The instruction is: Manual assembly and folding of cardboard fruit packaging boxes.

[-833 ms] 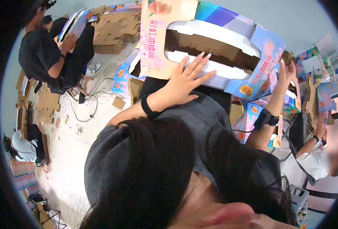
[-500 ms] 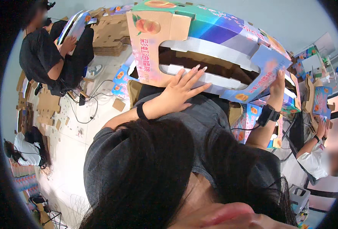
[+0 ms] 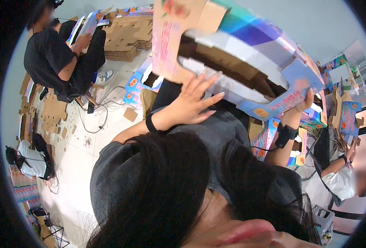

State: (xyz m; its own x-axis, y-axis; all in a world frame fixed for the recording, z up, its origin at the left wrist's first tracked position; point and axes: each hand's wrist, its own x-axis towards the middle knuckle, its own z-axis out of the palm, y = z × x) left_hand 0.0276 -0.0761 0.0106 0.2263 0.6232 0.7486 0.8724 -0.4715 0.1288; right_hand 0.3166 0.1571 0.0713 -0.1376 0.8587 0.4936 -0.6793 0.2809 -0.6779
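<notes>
A large printed cardboard fruit carton (image 3: 245, 45) is raised in front of me, tilted with its left side higher. Pictures of peaches cover its pink, blue and green faces, and a long window opens into its brown inside. My right hand (image 3: 303, 103) grips the lower right corner, thumb and fingers at the blue panel. At the lower left edge is my left hand (image 3: 195, 101), its fingers spread and the tips against the white strip below the window. Its thumb is apart from the carton.
Stacked flat cardboard (image 3: 123, 39) lies at the far left, near a seated person (image 3: 52, 62) handling a carton. Another carton (image 3: 137, 89) stands left of my lap. Cables (image 3: 98, 120) trail over the floor. At right, a person (image 3: 340, 180) reaches toward a blue carton (image 3: 349, 118).
The carton has risen and turned clockwise, shifting slightly right. My left hand has slid lower relative to it, fingers still spread, while my right hand keeps its corner hold and has moved slightly down.
</notes>
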